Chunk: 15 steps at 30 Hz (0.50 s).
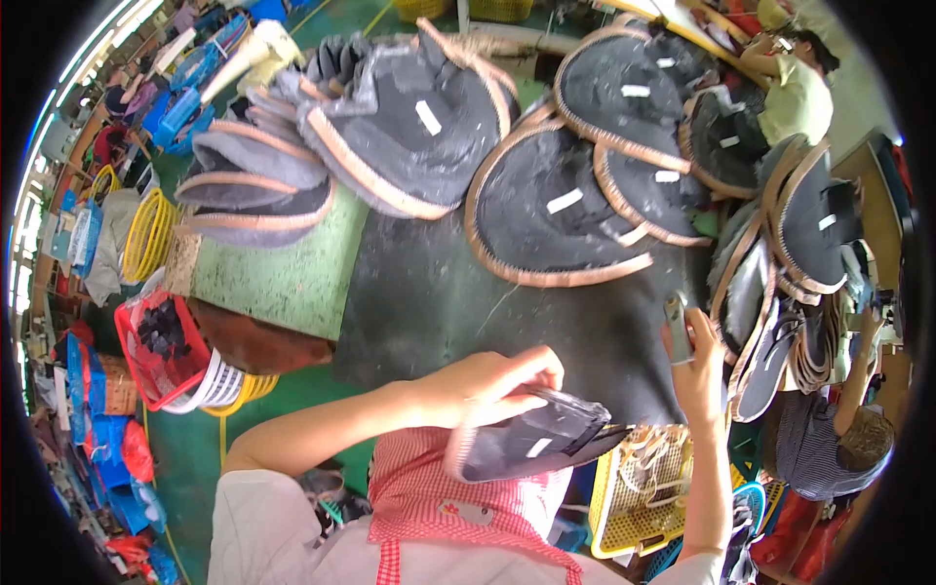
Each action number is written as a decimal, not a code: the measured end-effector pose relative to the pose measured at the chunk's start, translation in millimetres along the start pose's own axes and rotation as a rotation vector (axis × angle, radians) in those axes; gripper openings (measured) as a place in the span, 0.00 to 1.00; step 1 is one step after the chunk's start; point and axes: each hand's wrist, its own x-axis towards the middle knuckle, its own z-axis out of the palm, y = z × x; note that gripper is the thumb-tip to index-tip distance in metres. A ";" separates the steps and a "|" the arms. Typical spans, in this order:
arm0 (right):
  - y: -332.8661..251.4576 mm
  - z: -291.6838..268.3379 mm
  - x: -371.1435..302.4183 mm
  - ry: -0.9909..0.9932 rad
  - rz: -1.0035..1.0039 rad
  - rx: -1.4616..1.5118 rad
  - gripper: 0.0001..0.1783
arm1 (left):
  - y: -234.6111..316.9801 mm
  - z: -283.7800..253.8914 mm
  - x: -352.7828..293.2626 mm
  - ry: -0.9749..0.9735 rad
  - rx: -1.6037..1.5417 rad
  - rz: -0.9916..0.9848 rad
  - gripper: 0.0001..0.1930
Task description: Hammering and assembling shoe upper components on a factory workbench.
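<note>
My left hand (492, 382) grips a dark grey fabric piece with tan edging and a small white tag (531, 441), held close above my red checked apron (429, 487). My right hand (700, 375) is raised at the right edge of the black mat (439, 292) and holds a small metal snipping tool (677, 327) upright. Just beyond both hands lie piles of similar dark rounded pieces with tan trim and white labels (556, 210), spread over the mat.
More trimmed pieces are heaped at the back left (390, 117) and right (809, 224) of the green-topped table (283, 278). A yellow basket (634, 487), a red basket (156, 341) and blue crates stand around. One person sits at the top right (795, 93), another at the lower right (829, 444).
</note>
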 end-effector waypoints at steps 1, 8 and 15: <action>19.8 -10.1 -3.5 0.022 0.015 -0.107 0.12 | 11.3 -18.8 2.4 -0.009 -0.043 -0.058 0.14; 81.3 -21.5 -15.7 0.169 -0.121 -0.348 0.14 | 0.4 -273.8 26.6 0.810 0.188 0.054 0.17; 72.4 -29.7 5.4 0.273 -0.092 -0.182 0.14 | 3.6 -341.5 -18.0 0.780 0.045 -0.232 0.15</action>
